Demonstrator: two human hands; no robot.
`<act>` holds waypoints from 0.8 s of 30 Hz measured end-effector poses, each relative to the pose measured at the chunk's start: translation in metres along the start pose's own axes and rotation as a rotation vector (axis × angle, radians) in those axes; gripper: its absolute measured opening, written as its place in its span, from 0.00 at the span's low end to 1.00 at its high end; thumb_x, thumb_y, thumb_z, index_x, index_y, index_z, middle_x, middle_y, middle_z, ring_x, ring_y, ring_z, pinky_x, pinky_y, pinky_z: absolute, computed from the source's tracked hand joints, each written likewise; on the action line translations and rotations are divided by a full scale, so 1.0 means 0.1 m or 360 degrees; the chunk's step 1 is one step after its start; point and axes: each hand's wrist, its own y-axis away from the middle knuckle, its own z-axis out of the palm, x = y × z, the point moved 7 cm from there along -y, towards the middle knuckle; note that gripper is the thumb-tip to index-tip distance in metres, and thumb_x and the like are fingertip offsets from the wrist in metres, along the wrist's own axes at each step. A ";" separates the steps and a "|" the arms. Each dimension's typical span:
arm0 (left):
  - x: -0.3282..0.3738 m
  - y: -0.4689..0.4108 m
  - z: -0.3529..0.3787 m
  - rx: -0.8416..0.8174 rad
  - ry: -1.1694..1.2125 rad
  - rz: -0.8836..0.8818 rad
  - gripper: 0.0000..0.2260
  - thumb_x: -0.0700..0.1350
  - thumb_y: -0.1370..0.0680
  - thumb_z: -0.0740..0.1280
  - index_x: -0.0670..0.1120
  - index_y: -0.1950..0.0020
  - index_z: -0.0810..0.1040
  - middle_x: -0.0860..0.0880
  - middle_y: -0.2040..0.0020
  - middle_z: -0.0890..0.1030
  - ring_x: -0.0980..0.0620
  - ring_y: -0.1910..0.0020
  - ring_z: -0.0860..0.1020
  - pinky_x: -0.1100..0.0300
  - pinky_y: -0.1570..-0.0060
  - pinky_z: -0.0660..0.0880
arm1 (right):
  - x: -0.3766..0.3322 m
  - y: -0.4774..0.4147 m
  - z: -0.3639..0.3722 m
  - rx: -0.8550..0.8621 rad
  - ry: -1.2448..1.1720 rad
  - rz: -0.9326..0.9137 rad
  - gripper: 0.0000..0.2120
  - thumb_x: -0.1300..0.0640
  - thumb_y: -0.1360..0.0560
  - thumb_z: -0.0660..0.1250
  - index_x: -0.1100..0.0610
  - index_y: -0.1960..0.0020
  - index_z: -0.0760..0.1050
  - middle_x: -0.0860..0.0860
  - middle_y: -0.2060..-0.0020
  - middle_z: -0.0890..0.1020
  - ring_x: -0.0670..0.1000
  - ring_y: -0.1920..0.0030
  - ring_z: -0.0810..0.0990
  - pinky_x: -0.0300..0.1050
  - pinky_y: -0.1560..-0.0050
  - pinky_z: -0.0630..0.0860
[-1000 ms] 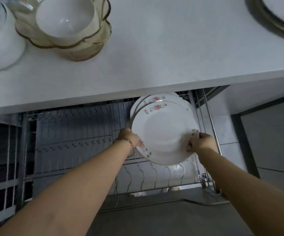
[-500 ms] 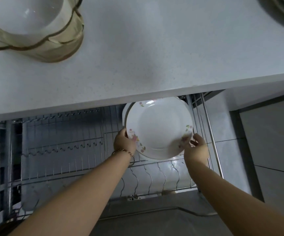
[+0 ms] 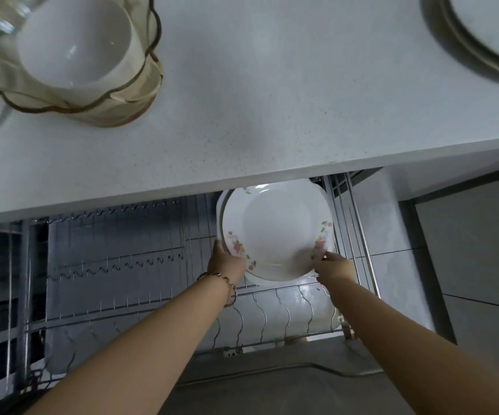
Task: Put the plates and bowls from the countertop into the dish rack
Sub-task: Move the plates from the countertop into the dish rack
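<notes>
Dish rack: pull-out frame of thin chromed wire, set below the surface edge; wavy divider rails run across it, upright prongs line the front. Right-hand end holds a plate standing on edge, tilted back, with at least one more white rim just behind it; the rest of the visible rack slots carry nothing.

Plate: round, glossy white, shallow well, rim printed with small pink and green flower sprays at left and right. Upper edge partly hidden under the surface overhang.

Left hand: grip clenched on the plate's lower left rim; a metal chain bracelet sits at the wrist.
Right hand: grip grasping the plate's lower right rim, fingertips on the flower print.

Surface: pale grey, finely speckled, matte, with a thick straight edge.
On it, far left: amber glass bowls, scalloped rims, stacked; a plain white bowl nests inside the top one. Clear glassware, blurred, just beside them.
Far right corner: large round dish with dark rim, mostly out of frame.
</notes>
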 end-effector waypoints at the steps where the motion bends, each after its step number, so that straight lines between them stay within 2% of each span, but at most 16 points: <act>1: 0.03 0.09 -0.03 -0.0044 -0.0035 -0.0030 0.13 0.38 0.23 0.61 0.41 0.39 0.75 0.45 0.45 0.81 0.45 0.46 0.80 0.60 0.53 0.74 | 0.04 0.11 -0.01 -0.0214 -0.0085 0.0162 0.12 0.61 0.21 0.59 0.66 0.43 0.76 0.57 0.59 0.78 0.51 0.68 0.73 0.42 0.66 0.71; 3: 0.10 0.36 -0.01 -0.0240 -0.0025 -0.0195 0.08 0.38 0.21 0.58 0.39 0.52 0.77 0.45 0.60 0.79 0.49 0.62 0.78 0.64 0.67 0.72 | 0.00 0.40 -0.10 -0.0555 0.0009 0.0255 0.12 0.64 0.21 0.58 0.67 0.41 0.74 0.60 0.51 0.80 0.50 0.66 0.75 0.40 0.64 0.72; 4: 0.19 0.54 0.02 -0.0374 -0.0017 -0.0247 0.10 0.37 0.20 0.57 0.40 0.59 0.74 0.46 0.65 0.75 0.51 0.68 0.73 0.65 0.71 0.68 | -0.08 0.55 -0.20 -0.0642 0.0147 0.0202 0.13 0.65 0.22 0.59 0.67 0.40 0.74 0.60 0.48 0.81 0.49 0.65 0.76 0.39 0.63 0.72; 5: 0.32 0.70 0.05 -0.0473 -0.0020 -0.0252 0.12 0.36 0.20 0.56 0.42 0.63 0.71 0.47 0.67 0.72 0.53 0.70 0.71 0.64 0.71 0.66 | -0.20 0.70 -0.32 -0.0695 0.0255 0.0102 0.13 0.65 0.22 0.60 0.67 0.39 0.74 0.59 0.49 0.82 0.47 0.65 0.76 0.38 0.63 0.72; 8: 0.88 1.15 0.10 -0.0559 -0.0086 -0.0105 0.09 0.38 0.21 0.57 0.44 0.60 0.71 0.48 0.63 0.76 0.54 0.66 0.75 0.63 0.64 0.70 | -0.69 1.02 -0.80 -0.0724 0.0229 -0.0233 0.11 0.66 0.23 0.62 0.62 0.43 0.76 0.53 0.60 0.81 0.46 0.64 0.77 0.36 0.63 0.71; 10: 1.41 1.43 0.18 -0.0596 -0.0119 0.0089 0.09 0.39 0.20 0.57 0.46 0.59 0.71 0.48 0.63 0.77 0.55 0.66 0.77 0.63 0.62 0.71 | -1.07 1.14 -1.24 -0.0676 0.0043 -0.0361 0.07 0.64 0.24 0.62 0.57 0.49 0.77 0.52 0.61 0.82 0.47 0.63 0.80 0.37 0.60 0.74; 12: 1.97 1.62 0.31 -0.0594 -0.0123 0.0292 0.10 0.38 0.21 0.57 0.48 0.60 0.71 0.49 0.65 0.78 0.57 0.71 0.78 0.64 0.64 0.71 | -1.49 1.18 -1.71 -0.0601 -0.0068 -0.0509 0.08 0.64 0.23 0.61 0.55 0.51 0.77 0.52 0.61 0.83 0.48 0.62 0.81 0.38 0.58 0.75; 14: 2.52 1.73 0.43 -0.0512 -0.0040 0.0462 0.11 0.36 0.22 0.57 0.49 0.61 0.71 0.49 0.66 0.77 0.60 0.77 0.77 0.65 0.68 0.70 | -1.93 1.13 -2.20 -0.0451 -0.0124 -0.0673 0.09 0.65 0.23 0.60 0.58 0.48 0.77 0.53 0.60 0.83 0.49 0.62 0.80 0.40 0.56 0.75; 17: 3.20 1.70 0.62 -0.0378 0.0251 0.0525 0.09 0.34 0.22 0.59 0.47 0.57 0.71 0.48 0.64 0.74 0.53 0.70 0.76 0.62 0.68 0.70 | -2.53 0.93 -2.94 -0.0085 -0.0042 -0.0942 0.11 0.66 0.23 0.61 0.63 0.43 0.78 0.59 0.49 0.82 0.51 0.59 0.78 0.43 0.54 0.73; 20: 3.66 1.57 0.84 -0.0300 0.0429 0.0445 0.10 0.34 0.22 0.59 0.45 0.62 0.68 0.47 0.66 0.70 0.51 0.68 0.72 0.60 0.68 0.68 | -3.00 0.59 -3.53 0.0387 0.0266 -0.1122 0.15 0.63 0.24 0.61 0.60 0.37 0.76 0.58 0.39 0.78 0.55 0.50 0.77 0.42 0.49 0.70; 21: 3.75 1.50 0.94 -0.0297 0.0437 0.0404 0.09 0.35 0.22 0.60 0.44 0.61 0.69 0.45 0.65 0.71 0.50 0.67 0.72 0.61 0.68 0.69 | -3.10 0.46 -3.67 0.0484 0.0354 -0.1127 0.17 0.61 0.23 0.61 0.59 0.35 0.73 0.58 0.37 0.76 0.57 0.45 0.78 0.42 0.47 0.71; 23: 3.85 1.37 1.12 -0.0260 0.0410 0.0365 0.04 0.34 0.23 0.60 0.40 0.53 0.74 0.41 0.54 0.78 0.45 0.57 0.77 0.60 0.70 0.74 | -3.21 0.16 -3.82 0.0523 0.0470 -0.1057 0.21 0.58 0.23 0.61 0.59 0.30 0.67 0.60 0.33 0.72 0.61 0.38 0.76 0.46 0.40 0.71; 24: 3.87 1.30 1.18 -0.0196 0.0416 0.0364 0.08 0.33 0.24 0.60 0.38 0.47 0.75 0.39 0.46 0.79 0.43 0.51 0.79 0.59 0.71 0.77 | -3.22 0.02 -3.85 0.0494 0.0521 -0.0978 0.24 0.56 0.23 0.61 0.60 0.28 0.64 0.62 0.33 0.70 0.62 0.37 0.74 0.48 0.37 0.70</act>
